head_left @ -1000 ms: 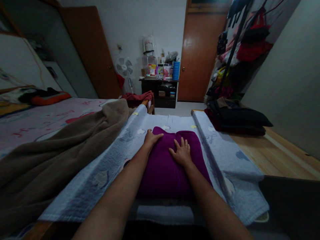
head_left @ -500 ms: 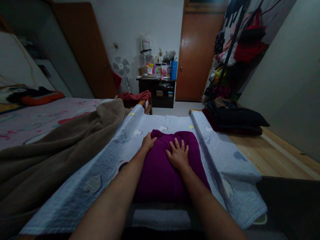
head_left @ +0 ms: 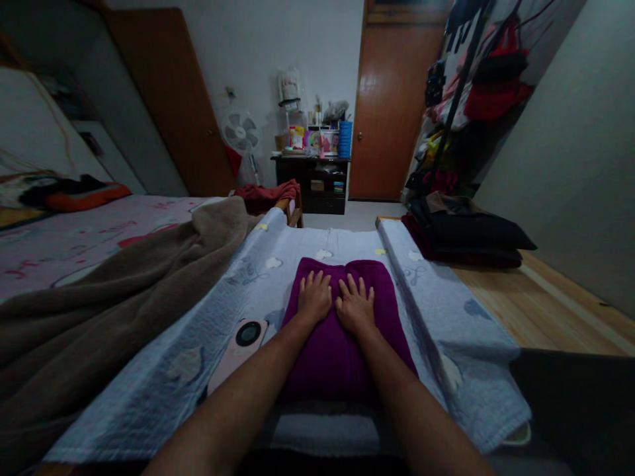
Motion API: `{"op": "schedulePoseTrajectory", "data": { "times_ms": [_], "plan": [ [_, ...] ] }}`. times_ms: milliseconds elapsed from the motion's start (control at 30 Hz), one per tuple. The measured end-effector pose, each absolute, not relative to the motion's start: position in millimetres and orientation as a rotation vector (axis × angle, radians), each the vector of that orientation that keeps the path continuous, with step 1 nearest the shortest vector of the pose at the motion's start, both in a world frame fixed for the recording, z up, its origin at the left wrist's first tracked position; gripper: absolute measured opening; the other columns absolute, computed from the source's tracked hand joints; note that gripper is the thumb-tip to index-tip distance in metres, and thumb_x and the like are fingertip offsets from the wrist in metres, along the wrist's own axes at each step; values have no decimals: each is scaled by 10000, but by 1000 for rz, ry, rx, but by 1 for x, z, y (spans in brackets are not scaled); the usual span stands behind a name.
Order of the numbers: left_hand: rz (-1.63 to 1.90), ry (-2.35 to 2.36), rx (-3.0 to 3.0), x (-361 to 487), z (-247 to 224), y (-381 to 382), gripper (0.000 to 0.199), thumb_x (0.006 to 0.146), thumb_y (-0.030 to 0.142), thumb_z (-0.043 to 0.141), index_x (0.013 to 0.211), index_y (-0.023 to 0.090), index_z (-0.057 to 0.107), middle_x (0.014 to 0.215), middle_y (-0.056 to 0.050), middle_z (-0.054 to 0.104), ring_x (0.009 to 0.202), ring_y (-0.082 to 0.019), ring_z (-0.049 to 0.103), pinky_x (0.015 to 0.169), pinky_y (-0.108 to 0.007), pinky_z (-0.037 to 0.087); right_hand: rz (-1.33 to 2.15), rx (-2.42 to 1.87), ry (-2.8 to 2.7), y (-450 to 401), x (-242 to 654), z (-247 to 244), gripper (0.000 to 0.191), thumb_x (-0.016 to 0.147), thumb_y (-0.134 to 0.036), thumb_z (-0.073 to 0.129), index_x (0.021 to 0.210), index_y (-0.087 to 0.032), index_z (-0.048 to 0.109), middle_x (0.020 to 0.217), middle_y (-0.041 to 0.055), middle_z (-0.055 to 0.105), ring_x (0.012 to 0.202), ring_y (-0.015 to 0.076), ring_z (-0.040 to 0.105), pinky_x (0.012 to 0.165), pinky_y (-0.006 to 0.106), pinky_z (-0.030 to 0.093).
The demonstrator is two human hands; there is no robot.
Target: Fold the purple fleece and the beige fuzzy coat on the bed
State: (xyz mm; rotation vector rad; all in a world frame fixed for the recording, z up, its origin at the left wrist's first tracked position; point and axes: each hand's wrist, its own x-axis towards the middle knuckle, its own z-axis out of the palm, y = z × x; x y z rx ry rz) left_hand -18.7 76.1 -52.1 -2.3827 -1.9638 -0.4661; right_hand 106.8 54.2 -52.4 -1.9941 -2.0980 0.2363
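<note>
phone (head_left: 240, 352) part-hidden by l forearm (head_left: 248, 403), blanket (head_left: 149, 284) l, clothes (head_left: 466, 228) r, fingers (head_left: 352, 284) spread on purple cloth (head_left: 342, 363), gripping nil

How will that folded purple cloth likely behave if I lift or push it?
Probably floppy: the purple cloth looks like soft, folded fabric, so its layers might sag or open. It seems unlikely to roll, lying flat under the left hand and right hand. Pushed, it might drag the creased pale-blue sheet beneath.

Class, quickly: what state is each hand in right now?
Left hand: open, palm down on the folded purple cloth, gripping nothing.
Right hand: open, fingers spread on the same cloth, gripping nothing.
</note>
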Motion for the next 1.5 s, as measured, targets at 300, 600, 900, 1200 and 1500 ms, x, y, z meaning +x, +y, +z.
{"op": "schedulePoseTrajectory", "data": {
  "times_ms": [300,600,900,1200,1500],
  "plan": [
    [-416,-1946,-2347,-14,-59,71,539,900,418,460,1422,283,469,1526,-75,391,1416,-374,254,1136,-605,126,310,-2006,-2138,83,121,-54,592,970,-423,261,1510,-184,308,1597,68,218,1466,261,166,1165,496,84],
    [-370,-1917,-2357,-15,-59,71,584,888,450,463,1444,275,439,1530,-87,381,1408,-394,255,1120,-625,144,139,-2078,-2078,113,133,-58,645,972,-526,247,1473,-142,383,1543,118,347,1450,259,197,1161,441,54],
    [-370,-1935,-2384,-15,-60,72,593,897,467,451,1458,280,414,1544,-89,355,1423,-397,228,1129,-634,117,106,-2142,-2014,123,151,-54,574,988,-519,243,1404,-198,474,1512,125,394,1400,306,279,1115,528,148],
    [-386,-1983,-2603,-38,-31,89,484,977,387,306,1413,237,454,1549,-75,352,1448,-284,234,1158,-566,134,105,-1990,-2093,88,146,-22,553,942,-298,391,1469,-133,358,1583,118,253,1451,291,179,1150,508,126],
    [-139,-1909,-2619,-26,-53,100,680,879,677,349,1460,327,389,1571,-83,301,1430,-452,165,1074,-712,122,122,-2025,-2131,44,132,-56,604,957,-454,369,1500,-191,332,1586,89,252,1462,304,146,1153,529,44]
  ]
}}
